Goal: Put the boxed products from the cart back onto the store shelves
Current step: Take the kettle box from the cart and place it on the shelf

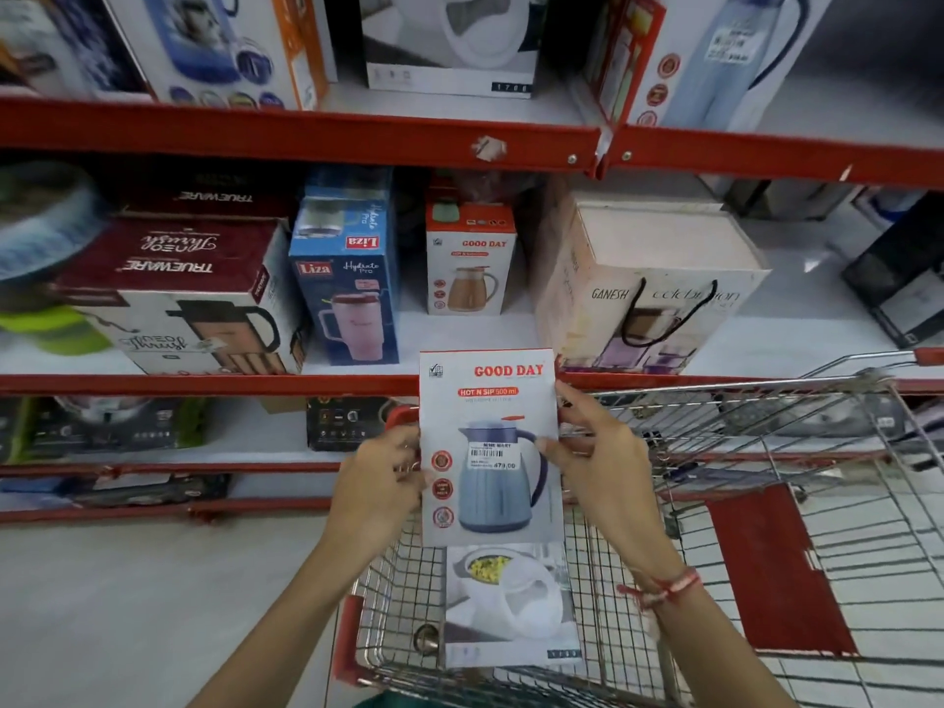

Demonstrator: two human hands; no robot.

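I hold a white Good Day box (490, 396) with a blue jug printed on it, upright, above the cart's near-left corner. My left hand (380, 482) grips its left edge and my right hand (595, 452) grips its right edge. Below it, inside the wire cart (766, 442), lies a white box (511, 605) showing a casserole. On the middle shelf (204, 384) straight ahead stands a matching Good Day box (470, 263) with an orange jug, with a gap of bare shelf in front of it.
Left of the gap stand a blue Liza box (347, 278) and a Trueware flask box (179, 293). A large Ganesh box (649, 283) with black cord handles stands to the right. More boxes fill the upper shelf (306, 132). A red panel (771, 569) lines the cart.
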